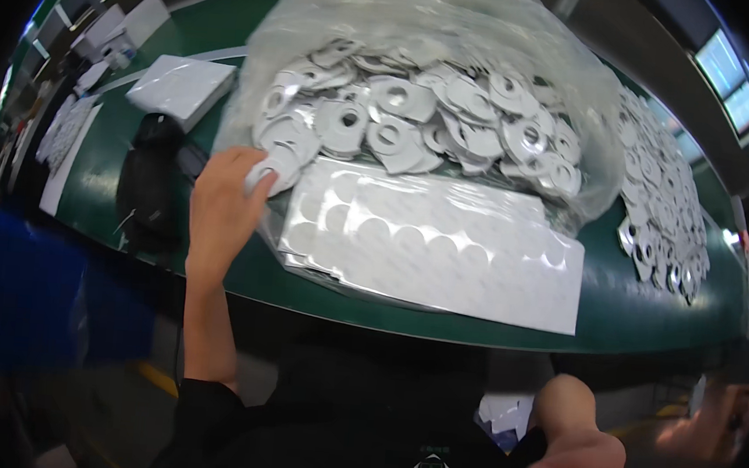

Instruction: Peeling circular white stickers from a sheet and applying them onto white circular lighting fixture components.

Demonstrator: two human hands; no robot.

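White piece (283, 174) partly behind left fingers (238, 159)

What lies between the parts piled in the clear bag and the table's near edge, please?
A stack of white sheets, then a strip of green tabletop, as the head view shows.

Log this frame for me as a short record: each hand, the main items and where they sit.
Left hand: fingers and thumb at a white part; grip unclear
Right hand: low, off the table; contents unclear
Pile: holed white pieces in a clear plastic bag
In front of pile: white sheets with circle pattern
Far right: second pile, similar pieces
Left: black item, white package
Surface: green table
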